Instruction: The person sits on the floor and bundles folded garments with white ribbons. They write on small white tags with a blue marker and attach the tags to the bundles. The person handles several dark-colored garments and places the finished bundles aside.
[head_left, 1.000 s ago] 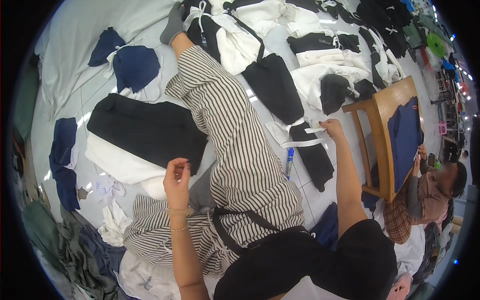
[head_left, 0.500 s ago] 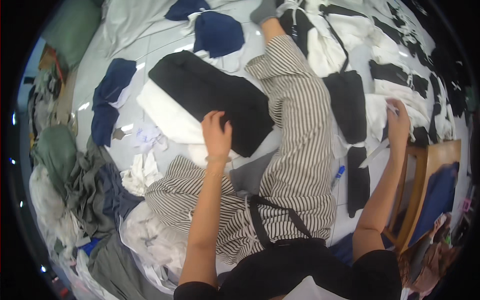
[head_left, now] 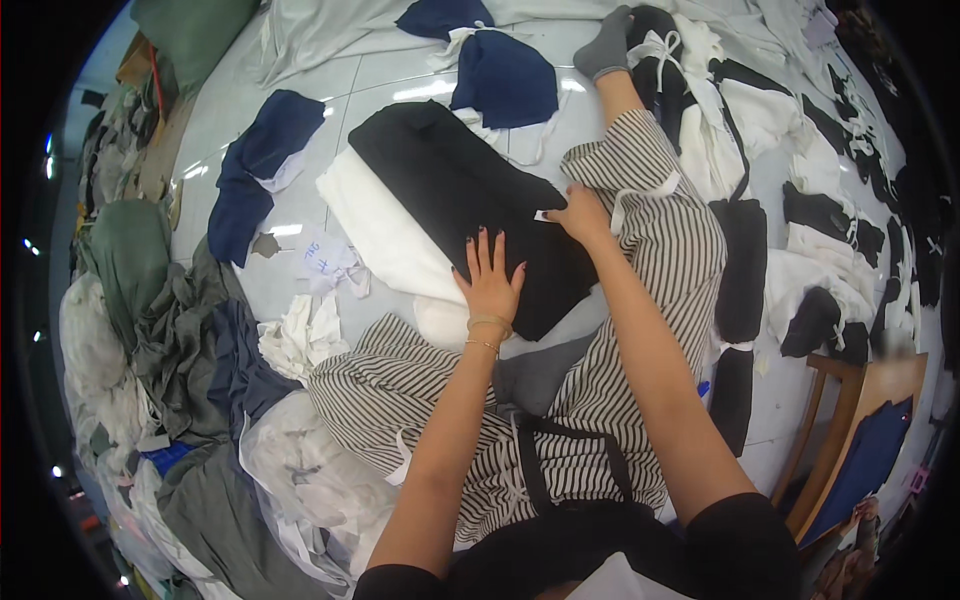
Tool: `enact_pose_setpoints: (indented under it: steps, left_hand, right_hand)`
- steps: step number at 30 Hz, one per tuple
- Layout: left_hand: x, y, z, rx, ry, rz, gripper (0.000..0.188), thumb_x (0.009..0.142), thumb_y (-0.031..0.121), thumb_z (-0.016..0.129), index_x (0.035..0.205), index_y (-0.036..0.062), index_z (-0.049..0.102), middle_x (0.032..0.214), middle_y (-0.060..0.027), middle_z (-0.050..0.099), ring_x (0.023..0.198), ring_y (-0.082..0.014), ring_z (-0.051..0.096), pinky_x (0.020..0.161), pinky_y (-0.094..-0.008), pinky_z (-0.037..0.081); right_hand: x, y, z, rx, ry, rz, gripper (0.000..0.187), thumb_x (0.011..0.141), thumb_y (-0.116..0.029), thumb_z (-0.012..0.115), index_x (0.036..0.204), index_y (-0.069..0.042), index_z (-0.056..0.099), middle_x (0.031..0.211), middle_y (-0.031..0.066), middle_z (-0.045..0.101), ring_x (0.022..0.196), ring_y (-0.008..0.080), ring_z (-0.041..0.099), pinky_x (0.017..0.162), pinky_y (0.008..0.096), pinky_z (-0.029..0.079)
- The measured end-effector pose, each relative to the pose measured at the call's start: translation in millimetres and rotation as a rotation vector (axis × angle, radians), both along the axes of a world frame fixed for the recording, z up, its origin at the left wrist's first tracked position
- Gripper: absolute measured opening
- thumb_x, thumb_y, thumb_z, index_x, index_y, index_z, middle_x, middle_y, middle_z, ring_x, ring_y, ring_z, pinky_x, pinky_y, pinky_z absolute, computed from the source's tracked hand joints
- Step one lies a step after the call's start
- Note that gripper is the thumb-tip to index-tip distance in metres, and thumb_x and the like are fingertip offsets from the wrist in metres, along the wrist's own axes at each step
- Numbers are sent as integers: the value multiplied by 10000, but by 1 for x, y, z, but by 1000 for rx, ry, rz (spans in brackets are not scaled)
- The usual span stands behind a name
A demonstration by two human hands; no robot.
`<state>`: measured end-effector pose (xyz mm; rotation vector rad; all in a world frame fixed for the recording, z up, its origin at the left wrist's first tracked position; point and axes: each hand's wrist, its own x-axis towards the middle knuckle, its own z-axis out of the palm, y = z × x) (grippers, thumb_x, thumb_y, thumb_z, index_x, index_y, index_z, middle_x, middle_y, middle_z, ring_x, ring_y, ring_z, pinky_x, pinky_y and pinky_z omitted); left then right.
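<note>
I sit on a tiled floor in striped trousers, one leg stretched out. A folded black fabric stack lies on a white fabric stack beside my leg. My left hand rests flat on the black fabric's near end, fingers spread. My right hand presses a small white paper tag onto the black fabric's right edge.
Navy fabric pieces lie beyond the stack and to the left. Black and white pieces line the floor on the right. A wooden chair stands at lower right. Grey and green heaps and white scraps sit on the left.
My right hand came over from the right side of the floor to the black fabric with a white tag. My left hand moved onto the black fabric. The view swung left.
</note>
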<state>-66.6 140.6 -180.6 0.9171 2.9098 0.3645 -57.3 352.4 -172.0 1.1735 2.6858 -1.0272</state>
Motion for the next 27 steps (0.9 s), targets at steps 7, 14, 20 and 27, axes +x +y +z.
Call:
enact_pose_setpoints:
  steps: [7, 14, 20, 27]
  left_hand:
    - [1, -1, 0, 2, 2, 6, 646, 938, 455, 538, 1504, 208, 349, 1603, -35, 228, 1479, -269, 182, 1087, -658, 215]
    - [-12, 1, 2, 244, -121, 34, 493, 936, 335, 577, 1384, 144, 503, 1517, -65, 384, 1420, -291, 313, 1089, -602, 260]
    - [-66, -20, 0, 910, -685, 397, 374, 982, 313, 551, 1153, -10, 633, 1201, -176, 613, 1076, -306, 574, 990, -384, 431]
    - [-75, 23, 35, 366, -439, 745, 812, 701, 505, 819, 1326, 97, 498, 1410, -183, 301, 1240, -410, 366, 931, -501, 470]
  right_hand:
    - [11, 16, -1, -204, -144, 157, 509, 635, -279, 820, 1000, 54, 696, 1028, 236, 692, 958, 364, 678, 865, 405, 522]
    - [12, -1, 8, -181, 92, 248, 558, 671, -242, 739, 1127, 45, 591, 1019, 282, 671, 968, 424, 651, 861, 450, 512]
    - [14, -94, 51, 132, 153, 605, 604, 776, -129, 634, 1368, -106, 518, 910, 176, 698, 792, 343, 692, 704, 452, 552]
    - [22, -135, 28, 368, 25, 785, 493, 839, -122, 606, 1310, 7, 535, 844, 122, 680, 691, 251, 709, 577, 349, 565]
